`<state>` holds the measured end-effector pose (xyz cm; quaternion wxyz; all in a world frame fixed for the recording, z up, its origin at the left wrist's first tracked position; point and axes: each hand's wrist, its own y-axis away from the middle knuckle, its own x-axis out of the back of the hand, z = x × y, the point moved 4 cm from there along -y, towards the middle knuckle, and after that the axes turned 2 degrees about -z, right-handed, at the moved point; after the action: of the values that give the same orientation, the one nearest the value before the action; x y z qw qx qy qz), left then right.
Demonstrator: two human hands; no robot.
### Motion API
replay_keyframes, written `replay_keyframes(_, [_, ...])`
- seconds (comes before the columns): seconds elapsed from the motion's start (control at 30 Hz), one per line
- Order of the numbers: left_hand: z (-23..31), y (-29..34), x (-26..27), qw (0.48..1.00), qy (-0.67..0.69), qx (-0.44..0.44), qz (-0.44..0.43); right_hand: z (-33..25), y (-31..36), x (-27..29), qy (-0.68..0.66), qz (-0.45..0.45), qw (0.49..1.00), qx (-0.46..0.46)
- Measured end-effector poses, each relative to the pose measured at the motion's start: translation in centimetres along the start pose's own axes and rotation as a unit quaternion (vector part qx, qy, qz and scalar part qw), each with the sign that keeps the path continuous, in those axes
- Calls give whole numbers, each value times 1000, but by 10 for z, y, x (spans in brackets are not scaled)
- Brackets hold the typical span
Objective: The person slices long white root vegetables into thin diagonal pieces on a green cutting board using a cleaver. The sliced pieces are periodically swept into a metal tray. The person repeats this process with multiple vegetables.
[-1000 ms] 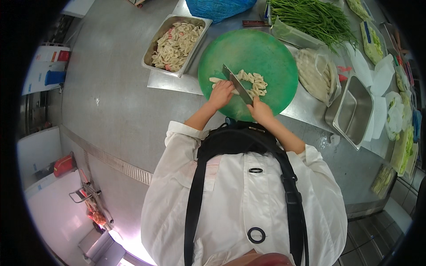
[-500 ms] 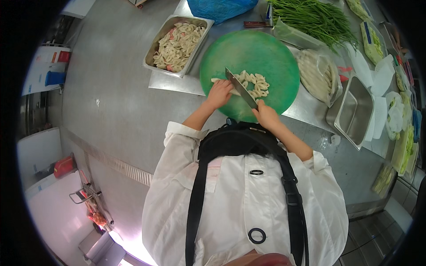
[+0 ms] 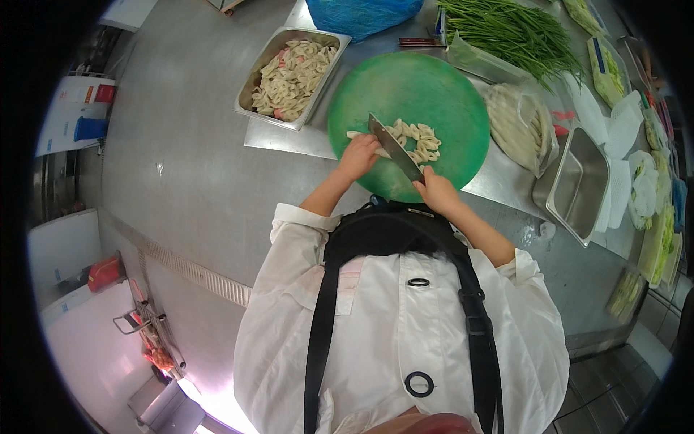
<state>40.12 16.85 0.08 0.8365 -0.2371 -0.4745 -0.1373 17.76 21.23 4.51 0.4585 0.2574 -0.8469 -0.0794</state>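
A round green cutting board (image 3: 412, 87) lies before me. My left hand (image 3: 359, 156) is closed over a pale, long food stick (image 3: 351, 134), its end showing left of the fingers. In my right hand (image 3: 438, 192) is the handle of a broad-bladed kitchen knife (image 3: 394, 147). Its blade slants across the stick just right of my left fingers. Pale slanted slices (image 3: 426, 142) lie in a loose group right of the blade. What kind of food it is I cannot tell.
Upper left stands a steel pan (image 3: 249, 110) full of similar slices with some pink bits. To the right are a clear bag of pale sticks (image 3: 517, 130) and a steel pan (image 3: 576, 173). Green stalks (image 3: 506, 32), a blue bag (image 3: 361, 16) and a red-brown handle (image 3: 419, 42) lie beyond the board.
The whole view has shifted by a few pixels. Both hands, the knife and the slices keep nearly the same places on the board.
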Motion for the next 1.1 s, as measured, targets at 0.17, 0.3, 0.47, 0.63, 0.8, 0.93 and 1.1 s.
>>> replay_keyframes(0.17, [1, -5, 0, 1000, 2, 10, -12, -18, -30, -20, -15, 27, 999, -15])
replay_keyframes(0.3, [0, -6, 0, 999, -9, 5, -31, -3, -57, -24, -55, 78, 995, 2])
replay_keyframes(0.47, [4, -7, -2, 999, -7, 40, -1, 38, -28, 4, -176, 86, 979, -50])
replay_keyframes(0.63, [34, -39, -23, 988, 82, 118, 49, 80, 15, 40, -385, 93, 913, -101])
replay_keyframes(0.8, [78, -56, -58, 992, -3, 88, -88, 130, 38, 38, -471, 109, 864, -145])
replay_keyframes(0.93, [74, -60, -70, 995, 5, 102, -19, 149, 51, 15, -509, 93, 835, -187])
replay_keyframes(1.1, [100, -52, -67, 993, -14, 32, -115, 158, 50, -10, -555, 89, 802, -204])
